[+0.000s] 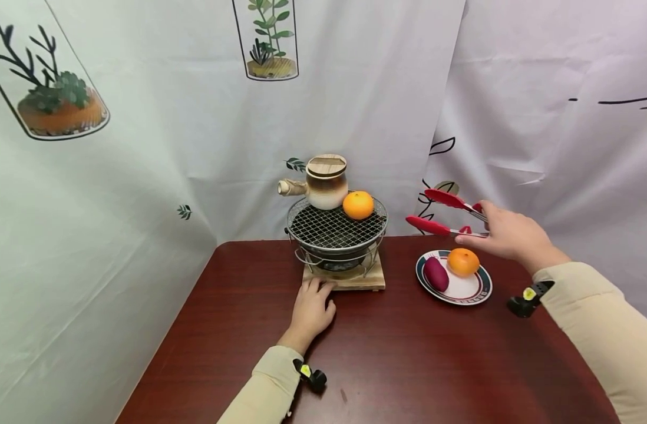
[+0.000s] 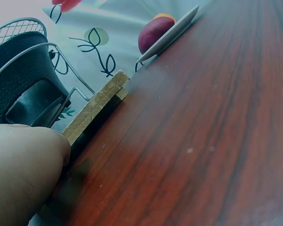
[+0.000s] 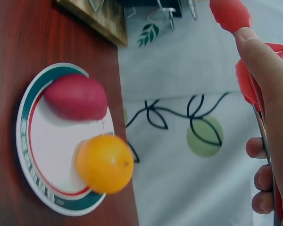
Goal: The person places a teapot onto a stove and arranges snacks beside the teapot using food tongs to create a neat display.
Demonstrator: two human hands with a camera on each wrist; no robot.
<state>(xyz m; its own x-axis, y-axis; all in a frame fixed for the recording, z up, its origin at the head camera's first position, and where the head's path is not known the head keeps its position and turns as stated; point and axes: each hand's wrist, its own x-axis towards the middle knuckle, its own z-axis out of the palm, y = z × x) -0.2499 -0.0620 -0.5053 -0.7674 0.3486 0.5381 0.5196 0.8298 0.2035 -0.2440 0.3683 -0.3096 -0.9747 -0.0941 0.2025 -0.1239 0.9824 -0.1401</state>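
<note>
My left hand (image 1: 310, 309) rests its fingertips at the front edge of a square wooden board (image 1: 375, 277), the thumb held apart from them. On this board stands a small round grill (image 1: 323, 227) with a wire mesh top. A lidded clay pot (image 1: 326, 191) with a side handle and an orange (image 1: 358, 205) sit on the mesh. My right hand (image 1: 514, 232) grips red-tipped tongs (image 1: 444, 198) in the air, the tips spread with nothing between them. Below it, a plate (image 1: 464, 294) bears a second orange (image 3: 105, 164) and a purple sweet potato (image 3: 78, 97).
The dark red wooden table (image 1: 408, 365) carries the grill and, to its right, the plate. A white printed cloth (image 1: 238, 147) hangs close behind the grill and along the left side.
</note>
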